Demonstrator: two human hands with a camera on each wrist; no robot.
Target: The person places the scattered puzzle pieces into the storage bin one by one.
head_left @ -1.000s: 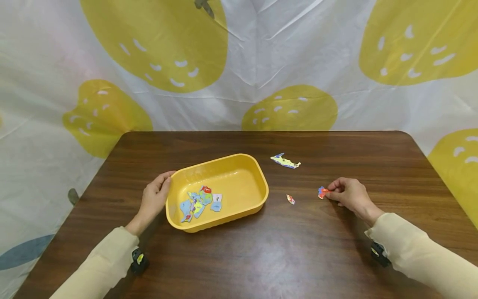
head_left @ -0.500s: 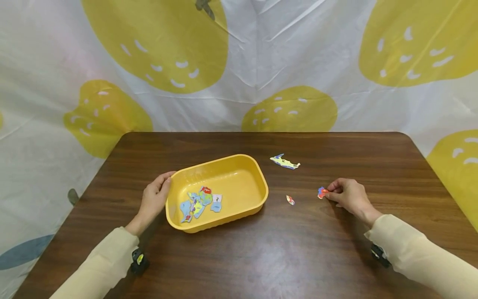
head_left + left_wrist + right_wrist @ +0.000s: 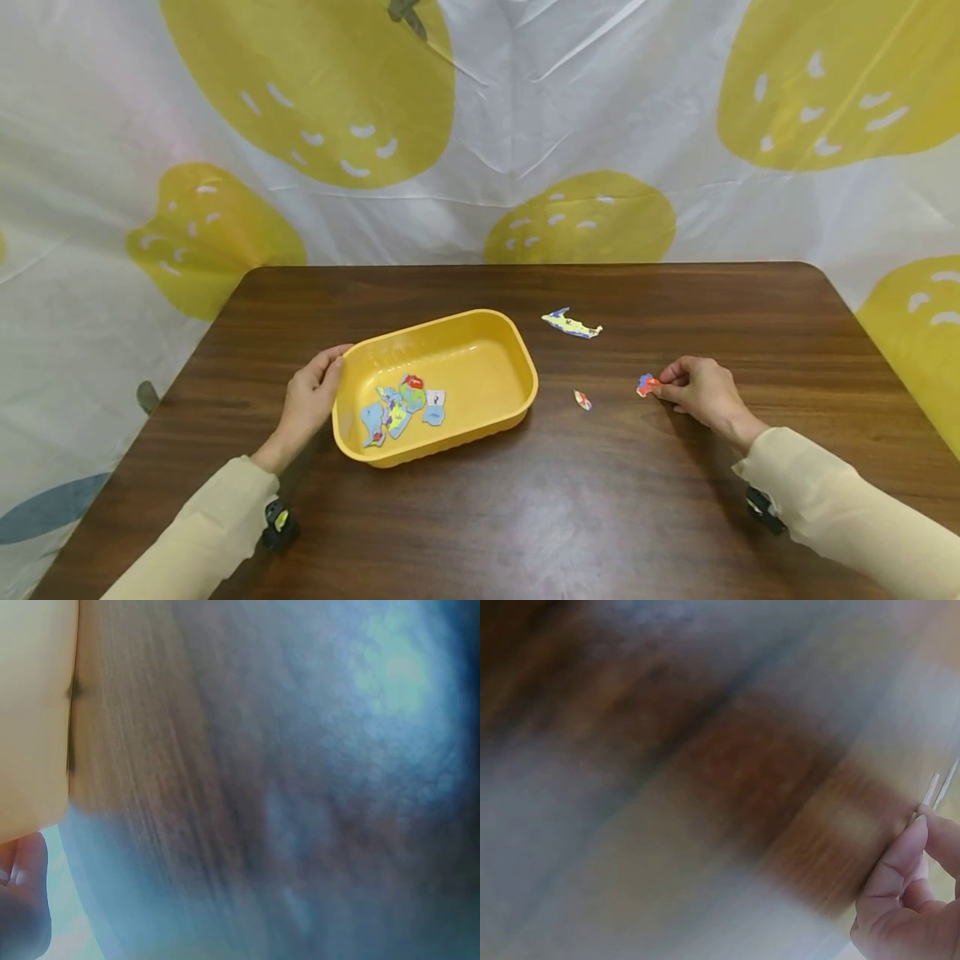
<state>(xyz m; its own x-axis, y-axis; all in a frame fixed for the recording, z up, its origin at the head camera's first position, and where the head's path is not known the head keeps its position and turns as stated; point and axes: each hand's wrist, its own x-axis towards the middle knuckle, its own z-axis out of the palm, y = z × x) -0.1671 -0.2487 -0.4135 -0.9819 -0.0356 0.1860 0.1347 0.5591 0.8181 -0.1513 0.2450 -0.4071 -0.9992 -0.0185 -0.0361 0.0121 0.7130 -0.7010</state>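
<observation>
Pinching one red-and-blue piece between thumb and finger, nearly closed, my right grip stands between the yellow tray and the right edge of the bench; my left grip holds the tray's left end by its rim. Step in hand, I judge: picking this piece up; next, a light carry over the tray's right rim, passing the small red-and-white piece. Room to move, from my station: widest toward the bench's front, whose edge lies out of view.
</observation>
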